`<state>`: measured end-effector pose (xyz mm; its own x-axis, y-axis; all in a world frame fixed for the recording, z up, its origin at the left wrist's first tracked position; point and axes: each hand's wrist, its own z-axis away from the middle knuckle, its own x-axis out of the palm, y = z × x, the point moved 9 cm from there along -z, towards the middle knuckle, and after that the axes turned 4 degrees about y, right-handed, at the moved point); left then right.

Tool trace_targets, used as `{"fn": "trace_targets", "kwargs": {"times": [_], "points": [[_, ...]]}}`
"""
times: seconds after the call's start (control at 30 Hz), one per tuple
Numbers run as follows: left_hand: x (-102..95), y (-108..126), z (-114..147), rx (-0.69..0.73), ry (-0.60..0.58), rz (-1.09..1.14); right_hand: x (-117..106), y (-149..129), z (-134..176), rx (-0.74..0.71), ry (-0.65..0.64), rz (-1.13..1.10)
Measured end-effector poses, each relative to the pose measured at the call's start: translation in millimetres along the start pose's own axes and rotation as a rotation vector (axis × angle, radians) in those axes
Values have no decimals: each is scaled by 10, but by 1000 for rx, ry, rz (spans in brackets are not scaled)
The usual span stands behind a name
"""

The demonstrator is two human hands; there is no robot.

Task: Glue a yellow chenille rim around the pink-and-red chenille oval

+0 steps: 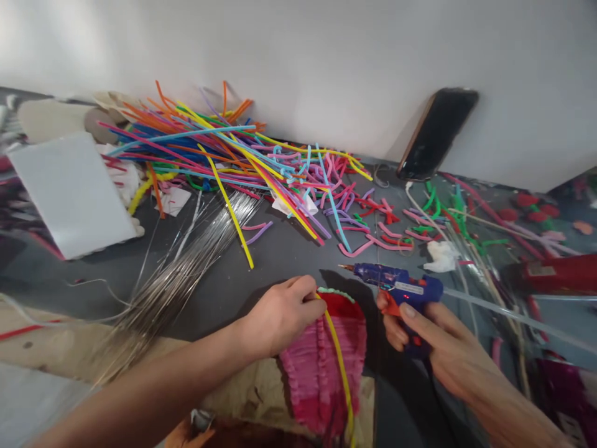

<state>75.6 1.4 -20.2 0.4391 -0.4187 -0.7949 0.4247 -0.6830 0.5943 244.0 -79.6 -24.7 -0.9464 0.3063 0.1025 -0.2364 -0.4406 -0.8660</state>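
My left hand [286, 317] is closed, pinching the upper end of a yellow pipe cleaner [339, 361]. That stem runs down over a pink and red piece made of pipe cleaners laid side by side [305, 373], with a pale green strip [336, 292] along its top edge. To the right, my right hand [433, 342] grips a blue hot glue gun [396, 280] with an orange trigger. Its nozzle points left, apart from the pink piece, and a clear glue stick [504, 311] sticks out behind.
A heap of coloured pipe cleaners [224, 149] lies along the wall. Thin metal wires [186, 274] and a white box-like block [72, 196] are at left. A phone [438, 134] leans on the wall. Cut pieces, white tissue [442, 256] and a red object [559, 274] lie at right.
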Motion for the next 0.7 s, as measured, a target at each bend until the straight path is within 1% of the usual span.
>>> {"fn": "trace_targets", "kwargs": {"times": [0.1, 0.17, 0.3, 0.47, 0.57, 0.7], "points": [[-65, 162, -13, 190, 68, -204, -32, -12, 75, -2, 71, -144], [-91, 216, -16, 244, 88, -267, -36, 19, 121, 14, 79, -218], [-99, 232, -29, 241, 56, -285, -49, 91, 219, 61, 88, -309], [-72, 231, -38, 243, 31, -308, -56, 111, 343, 60, 142, -385], [-56, 229, -41, 254, 41, -300, -55, 128, 394, 10, 158, -280], [-17, 207, -42, 248, 24, -262, -38, 114, 458, -161, 202, 28]]}}
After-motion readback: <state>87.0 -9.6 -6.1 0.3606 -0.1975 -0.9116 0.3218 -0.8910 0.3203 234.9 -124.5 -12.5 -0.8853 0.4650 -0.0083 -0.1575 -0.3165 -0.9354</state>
